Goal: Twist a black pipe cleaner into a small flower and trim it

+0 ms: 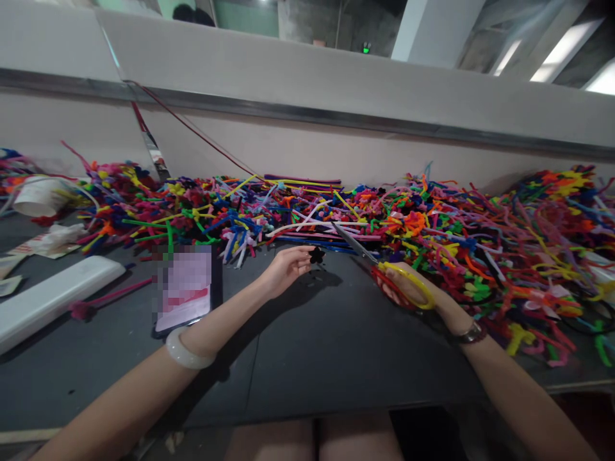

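Observation:
In the middle of the view, my left hand (287,270) pinches a small black flower shape (316,255) at its fingertips, above the dark table (298,365). My right hand (408,288) is wrapped round scissors (406,285) with yellow and red handles. Their metal blades point up and left, toward the pipe cleaners, and stand to the right of the black flower without touching it. A heap of coloured pipe cleaners (307,211) lies just beyond both hands.
A phone (186,291) with a partly blurred screen lies left of my left forearm. Farther left are a long white case (57,301), a pink pipe cleaner (115,294), crumpled tissue (57,238) and a tipped white cup (36,197). A pale partition (336,144) stands behind the heap.

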Tool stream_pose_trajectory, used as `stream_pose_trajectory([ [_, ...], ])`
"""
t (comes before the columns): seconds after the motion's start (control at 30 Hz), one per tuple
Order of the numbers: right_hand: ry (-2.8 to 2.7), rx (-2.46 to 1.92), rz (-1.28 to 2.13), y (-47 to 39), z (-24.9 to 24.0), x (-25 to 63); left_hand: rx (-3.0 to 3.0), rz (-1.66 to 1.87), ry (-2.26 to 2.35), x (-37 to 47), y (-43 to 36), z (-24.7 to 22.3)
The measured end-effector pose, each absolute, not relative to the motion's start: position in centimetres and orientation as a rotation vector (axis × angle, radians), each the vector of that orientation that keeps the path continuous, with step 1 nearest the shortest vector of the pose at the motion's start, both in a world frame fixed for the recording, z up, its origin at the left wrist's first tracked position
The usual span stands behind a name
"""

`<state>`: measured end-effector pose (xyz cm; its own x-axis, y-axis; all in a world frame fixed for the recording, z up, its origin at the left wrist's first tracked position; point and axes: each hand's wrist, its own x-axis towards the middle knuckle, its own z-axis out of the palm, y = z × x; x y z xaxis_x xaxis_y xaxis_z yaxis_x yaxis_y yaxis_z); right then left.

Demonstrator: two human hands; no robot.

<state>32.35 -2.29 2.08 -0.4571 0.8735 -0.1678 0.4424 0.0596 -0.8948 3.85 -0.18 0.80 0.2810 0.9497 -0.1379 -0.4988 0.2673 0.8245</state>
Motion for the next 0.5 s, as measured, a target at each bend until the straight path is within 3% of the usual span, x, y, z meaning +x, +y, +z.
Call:
stream_pose_trajectory([
  [0.5, -2.015, -1.121, 1.282, -3.9, 3.8, 31.8, 0.757, 1.156, 0.775, 4.0, -0.3, 1.1],
])
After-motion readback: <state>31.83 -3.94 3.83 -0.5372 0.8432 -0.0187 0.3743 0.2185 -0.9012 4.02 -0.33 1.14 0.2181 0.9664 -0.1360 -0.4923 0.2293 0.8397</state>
